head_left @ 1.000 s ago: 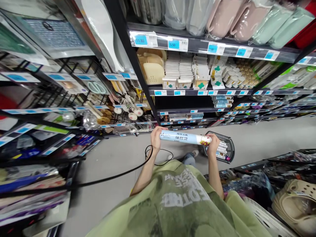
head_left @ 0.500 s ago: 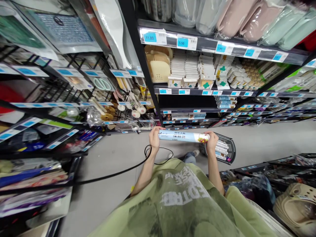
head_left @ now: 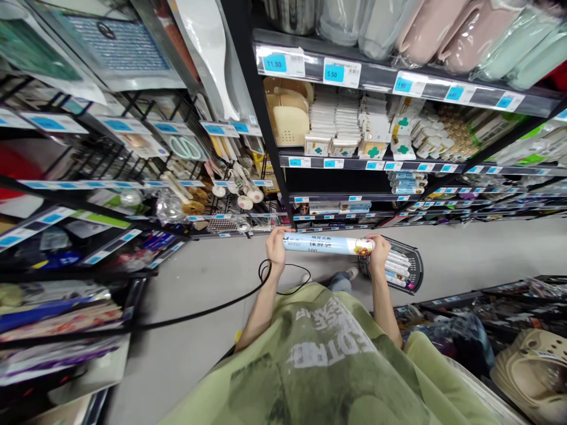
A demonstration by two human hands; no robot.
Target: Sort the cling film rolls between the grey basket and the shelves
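Observation:
I hold a long light-blue roll of plastic bags level in front of me, printed side up. My left hand is closed around its left end. My right hand is closed around its right end, where a small fruit picture shows. Below the right hand a dark shopping basket stands on the floor with several similar rolls inside.
Black shelving with blue price tags rises ahead and to the left, stocked with kitchen utensils, cotton swabs and boxed goods. A black cable loops over the grey floor. Low shelves and beige clogs sit at right.
The roll and both hands have risen slightly and the roll has turned a little in my grip; the view shifted a bit to the left.

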